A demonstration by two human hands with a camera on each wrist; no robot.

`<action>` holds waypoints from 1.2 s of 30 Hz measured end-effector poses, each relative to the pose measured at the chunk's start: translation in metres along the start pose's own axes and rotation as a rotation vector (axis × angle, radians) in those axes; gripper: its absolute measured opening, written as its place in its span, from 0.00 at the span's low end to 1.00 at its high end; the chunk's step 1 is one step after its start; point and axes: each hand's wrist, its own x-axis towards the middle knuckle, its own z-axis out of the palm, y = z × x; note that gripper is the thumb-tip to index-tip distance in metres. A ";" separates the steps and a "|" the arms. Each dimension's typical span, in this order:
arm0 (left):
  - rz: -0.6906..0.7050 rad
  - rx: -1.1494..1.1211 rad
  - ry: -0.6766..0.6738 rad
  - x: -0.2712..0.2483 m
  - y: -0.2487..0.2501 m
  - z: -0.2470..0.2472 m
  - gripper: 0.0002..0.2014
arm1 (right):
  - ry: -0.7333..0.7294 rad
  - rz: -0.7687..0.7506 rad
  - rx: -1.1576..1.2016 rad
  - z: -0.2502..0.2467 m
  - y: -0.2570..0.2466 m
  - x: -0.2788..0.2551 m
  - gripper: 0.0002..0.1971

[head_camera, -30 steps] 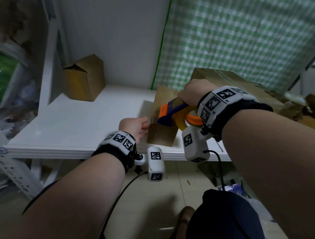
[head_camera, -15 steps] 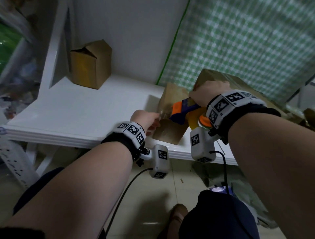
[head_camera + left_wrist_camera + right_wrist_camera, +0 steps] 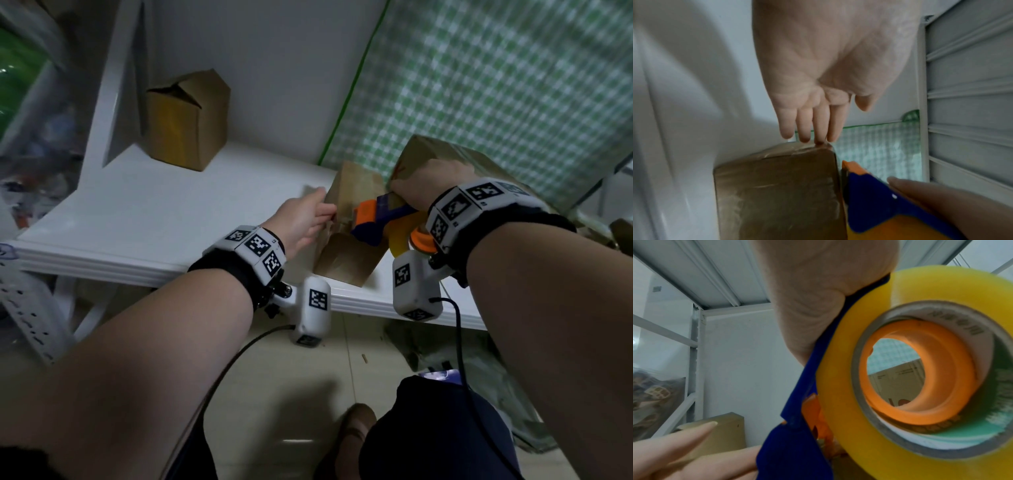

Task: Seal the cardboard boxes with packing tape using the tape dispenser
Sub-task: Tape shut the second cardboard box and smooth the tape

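Two cardboard boxes stand on the white shelf (image 3: 144,219): a small box (image 3: 346,240) at the front edge and an open box (image 3: 186,120) at the back left corner, against the white wall. A green checked curtain (image 3: 496,85) hangs at the right. The right hand (image 3: 428,185) grips the tape dispenser (image 3: 371,221) against the small box. The left hand (image 3: 818,73) lies flat, fingers straight, fingertips (image 3: 819,142) touching the box's taped edge. The right fingers are hidden.
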 end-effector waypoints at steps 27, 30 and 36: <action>0.169 0.930 -0.120 0.012 0.014 0.018 0.43 | 0.007 -0.156 0.336 0.002 0.019 -0.020 0.10; 0.302 1.238 -0.023 0.025 0.008 0.024 0.40 | -0.027 -0.226 0.283 -0.011 0.027 -0.035 0.15; 0.361 1.379 0.084 0.037 0.008 0.019 0.24 | -0.183 -0.326 0.249 -0.019 0.028 -0.024 0.18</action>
